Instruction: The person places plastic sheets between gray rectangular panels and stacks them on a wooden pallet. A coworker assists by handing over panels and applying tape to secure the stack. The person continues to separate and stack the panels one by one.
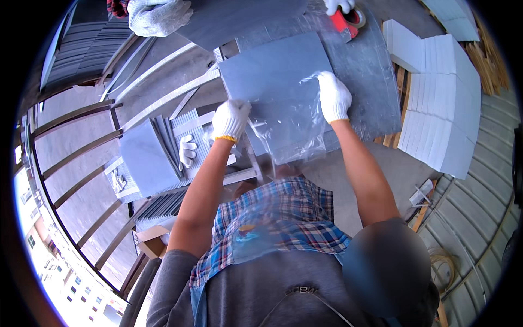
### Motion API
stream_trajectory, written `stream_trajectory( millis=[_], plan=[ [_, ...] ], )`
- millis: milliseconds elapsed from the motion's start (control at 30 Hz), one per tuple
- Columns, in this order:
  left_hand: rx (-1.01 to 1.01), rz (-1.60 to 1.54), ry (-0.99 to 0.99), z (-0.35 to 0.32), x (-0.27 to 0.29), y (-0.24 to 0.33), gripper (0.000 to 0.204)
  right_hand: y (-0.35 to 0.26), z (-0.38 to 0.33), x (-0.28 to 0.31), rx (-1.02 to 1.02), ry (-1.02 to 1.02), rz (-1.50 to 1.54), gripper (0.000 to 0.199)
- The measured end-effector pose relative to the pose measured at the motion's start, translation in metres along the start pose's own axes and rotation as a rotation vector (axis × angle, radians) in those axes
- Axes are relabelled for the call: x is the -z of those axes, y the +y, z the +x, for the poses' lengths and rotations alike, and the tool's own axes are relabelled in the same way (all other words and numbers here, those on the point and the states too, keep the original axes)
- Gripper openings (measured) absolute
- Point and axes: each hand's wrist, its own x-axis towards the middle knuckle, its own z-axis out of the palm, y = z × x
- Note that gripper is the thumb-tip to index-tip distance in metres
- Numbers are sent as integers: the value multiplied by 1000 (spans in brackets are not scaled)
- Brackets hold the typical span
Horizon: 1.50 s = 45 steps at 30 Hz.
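A square grey stone tile (272,71) lies on the grey work table (370,92), partly inside a clear plastic bag (289,131). My left hand (230,120), in a white glove, grips the bag's left edge beside the tile's near left corner. My right hand (333,97), also gloved, pinches the bag's upper layer over the tile's right side. The bag's open end hangs toward me over the table edge.
Another person's gloved hand (158,16) rests at the top left, and a second gloved hand (338,5) holds a red tape dispenser (346,23) at the top. White foam sheets (447,103) are stacked at right. More grey tiles (147,158) and a spare glove (188,152) sit at left.
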Motion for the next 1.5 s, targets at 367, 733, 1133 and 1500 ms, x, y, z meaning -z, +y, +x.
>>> stream_trajectory(
  millis=[367, 733, 1133, 1500],
  plan=[
    [-4, 171, 251, 70, 8, 5, 33, -32, 99, 14, 122, 50, -266, 40],
    [6, 191, 309, 100, 2, -10, 34, -157, -21, -40, 197, -37, 252, 45],
    [42, 119, 563, 89, 32, 7, 36, -39, 2, -13, 57, -18, -356, 52],
    [-211, 625, -266, -19, -59, 87, 65, -37, -1, -17, 61, -18, -395, 51]
  ],
)
